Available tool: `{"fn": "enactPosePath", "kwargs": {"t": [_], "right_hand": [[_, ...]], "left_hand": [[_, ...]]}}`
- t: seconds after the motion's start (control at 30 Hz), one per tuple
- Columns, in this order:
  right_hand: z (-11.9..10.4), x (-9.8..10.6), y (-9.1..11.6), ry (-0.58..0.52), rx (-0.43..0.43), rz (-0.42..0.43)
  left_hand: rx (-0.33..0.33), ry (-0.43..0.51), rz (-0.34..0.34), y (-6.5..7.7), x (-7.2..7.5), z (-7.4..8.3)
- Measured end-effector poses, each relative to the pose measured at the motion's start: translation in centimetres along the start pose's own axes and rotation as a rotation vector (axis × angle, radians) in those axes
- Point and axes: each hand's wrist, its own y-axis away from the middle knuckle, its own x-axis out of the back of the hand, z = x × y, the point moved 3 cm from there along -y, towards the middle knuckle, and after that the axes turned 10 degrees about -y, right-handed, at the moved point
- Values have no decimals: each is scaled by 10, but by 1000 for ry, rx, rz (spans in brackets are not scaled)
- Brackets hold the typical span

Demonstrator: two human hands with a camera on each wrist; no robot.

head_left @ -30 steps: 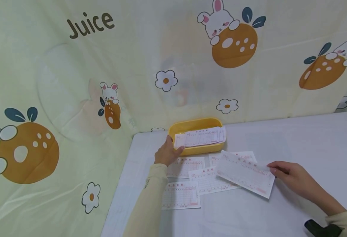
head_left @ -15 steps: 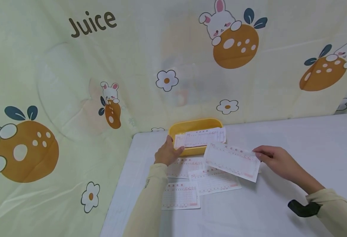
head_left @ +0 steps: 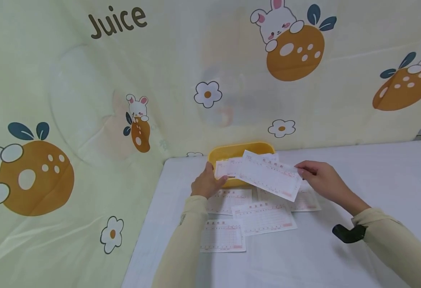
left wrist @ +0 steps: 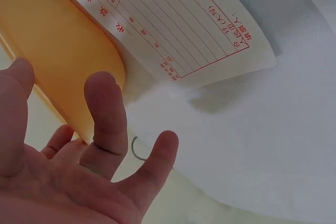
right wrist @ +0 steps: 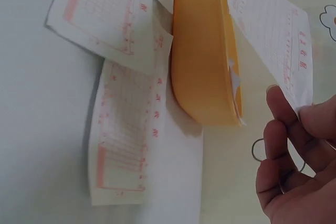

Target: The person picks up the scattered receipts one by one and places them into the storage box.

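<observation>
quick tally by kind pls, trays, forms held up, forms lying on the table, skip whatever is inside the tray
yellow tray: 1
held form in the right hand: 1
loose forms on the table: 4
total: 6

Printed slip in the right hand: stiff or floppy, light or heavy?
The slip is probably light: the right hand pinches it at one end. Likely somewhat stiff: its long edges look nearly straight. Apt to crease, perhaps, being thin paper.
</observation>
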Motion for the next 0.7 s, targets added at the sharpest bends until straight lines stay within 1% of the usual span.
{"fn": "enactPosePath", "kwargs": {"t": [0.17, 0.4, 0.5, 0.7], "right_hand": [[-14, -5, -12, 2, -4, 53], [-35, -10, -35, 13, 48, 112], [-44, -13, -46, 4, 52, 113], [-55, -19, -71, 19, 27, 78]], "left_hand": [[3, -13, 0, 0, 1, 1], [-8, -40, 9, 0, 2, 2], [0, -37, 9, 1, 4, 2], [24, -64, -3, 0, 4, 4]]}}
